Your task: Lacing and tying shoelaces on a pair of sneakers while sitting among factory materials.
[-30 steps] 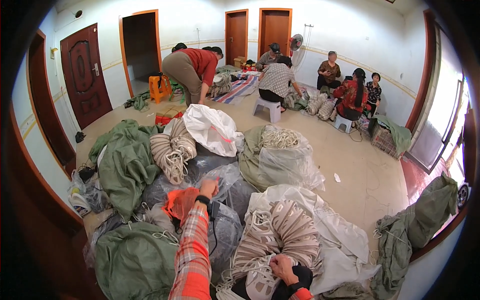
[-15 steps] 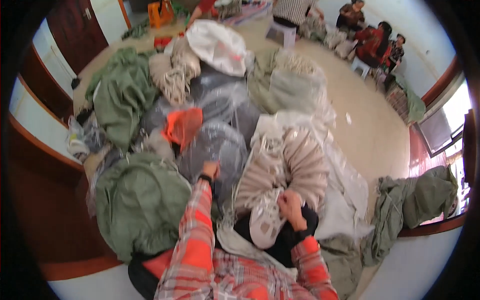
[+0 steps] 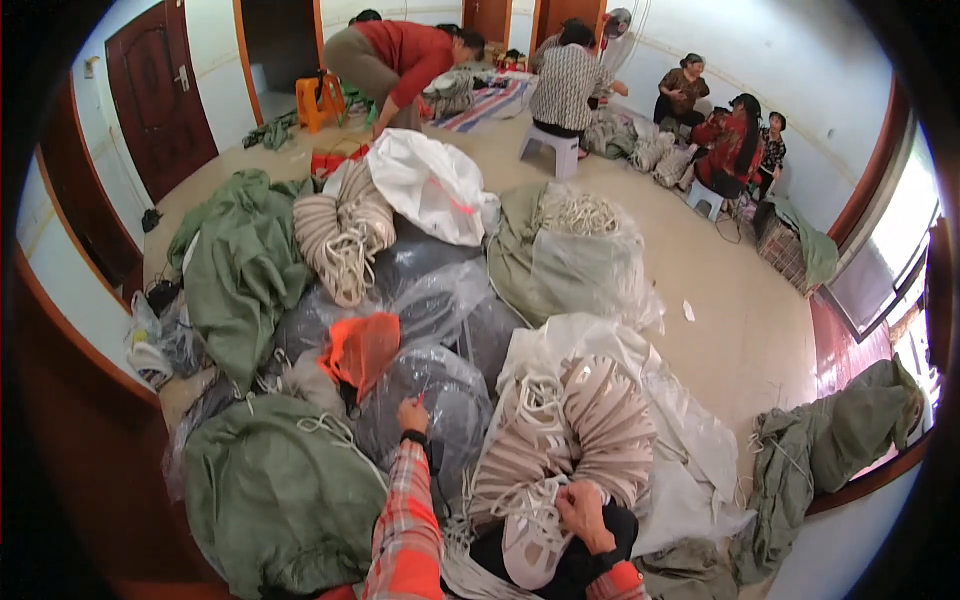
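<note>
My right hand [image 3: 583, 512] pinches the laced side of a beige shoe upper [image 3: 530, 545], which rests over my dark-clad leg. Behind it, two curved stacks of nested beige shoe uppers [image 3: 612, 425] lie on white plastic sheeting. My left hand [image 3: 413, 415] is closed, held out over a clear plastic bag with dark contents [image 3: 440, 385]. A tiny red bit shows at its fingertips, too small to name. Loose pale laces [image 3: 543, 395] hang over the uppers.
Green cloth sacks [image 3: 280, 490] lie at the left, near an orange mesh bag [image 3: 360, 350] and another stack of uppers [image 3: 345, 230]. A white sack [image 3: 430, 185] tops the pile. Beyond, a person in red [image 3: 405, 60] bends over; others sit on low stools. A window is at the right.
My view has tilted up, so the room's far side shows more and everything sits lower. My right hand stays on the upper; my left remains stretched out over the plastic bag.
</note>
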### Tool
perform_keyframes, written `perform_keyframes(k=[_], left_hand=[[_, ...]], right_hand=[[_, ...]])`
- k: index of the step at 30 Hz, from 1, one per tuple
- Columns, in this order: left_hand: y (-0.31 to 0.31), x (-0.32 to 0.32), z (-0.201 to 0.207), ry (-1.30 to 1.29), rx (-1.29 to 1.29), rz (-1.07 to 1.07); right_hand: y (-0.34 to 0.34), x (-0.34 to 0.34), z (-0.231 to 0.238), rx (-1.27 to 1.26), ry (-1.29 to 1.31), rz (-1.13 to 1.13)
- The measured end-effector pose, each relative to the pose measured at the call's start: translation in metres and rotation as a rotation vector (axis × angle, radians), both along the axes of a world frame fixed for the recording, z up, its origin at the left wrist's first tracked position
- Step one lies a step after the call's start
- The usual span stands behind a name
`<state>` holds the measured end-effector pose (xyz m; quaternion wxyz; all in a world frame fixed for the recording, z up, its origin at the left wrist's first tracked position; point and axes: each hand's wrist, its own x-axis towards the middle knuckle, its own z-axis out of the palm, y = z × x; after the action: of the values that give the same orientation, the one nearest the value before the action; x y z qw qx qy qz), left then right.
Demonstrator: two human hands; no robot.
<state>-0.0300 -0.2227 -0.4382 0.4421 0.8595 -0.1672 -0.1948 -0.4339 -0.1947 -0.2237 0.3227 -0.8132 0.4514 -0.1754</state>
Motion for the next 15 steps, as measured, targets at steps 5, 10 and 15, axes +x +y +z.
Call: perform_keyframes(k=[5,10,15], left_hand=[[-0.018,-0.027,0.051,-0.095,0.197,-0.118],[-0.025,-0.018,0.05,-0.102,0.245,-0.142],[-0.037,0.013,0.025,0.002,0.235,-0.093]], right_hand=[[-0.003,-0.013,-0.004,0.056,0.009,-0.107],[-0.009,-0.008,-0.003,0.047,-0.029,-0.118],[-0.011,-0.002,-0.002,-0.044,-0.048,-0.079]])
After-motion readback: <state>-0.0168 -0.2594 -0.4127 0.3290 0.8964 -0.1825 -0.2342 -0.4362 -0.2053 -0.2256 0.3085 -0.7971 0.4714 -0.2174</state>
